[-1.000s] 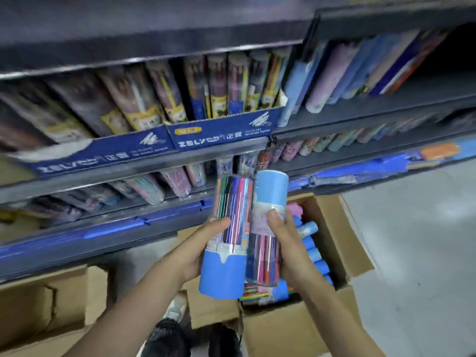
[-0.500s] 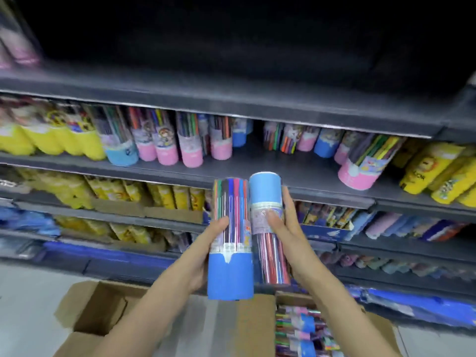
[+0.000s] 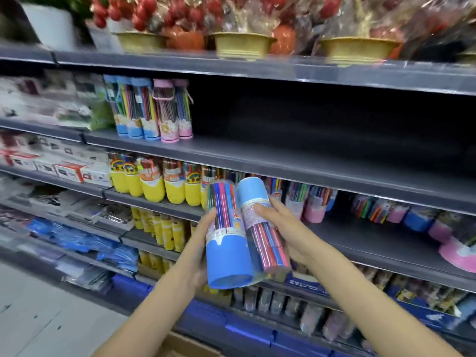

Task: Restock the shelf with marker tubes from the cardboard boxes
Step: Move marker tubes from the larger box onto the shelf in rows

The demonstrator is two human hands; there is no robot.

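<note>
My left hand grips a clear marker tube whose blue cap points down. Beside it, my right hand holds a second marker tube with its blue cap up. The two tubes touch side by side in front of the shelves. Higher up, a dark shelf carries several upright blue and pink marker tubes at its left end, with bare board to their right. A corner of a cardboard box shows at the bottom edge.
Yellow-based marker tubes line the shelf behind my hands, with pink and blue tubs to the right. Wrapped flower pots stand on the top shelf. Boxed stationery fills the left. Grey floor lies at bottom left.
The view has swung upward from the boxes and low shelves to the higher shelves. Both hands have carried the two tubes up with it; the grips are unchanged.
</note>
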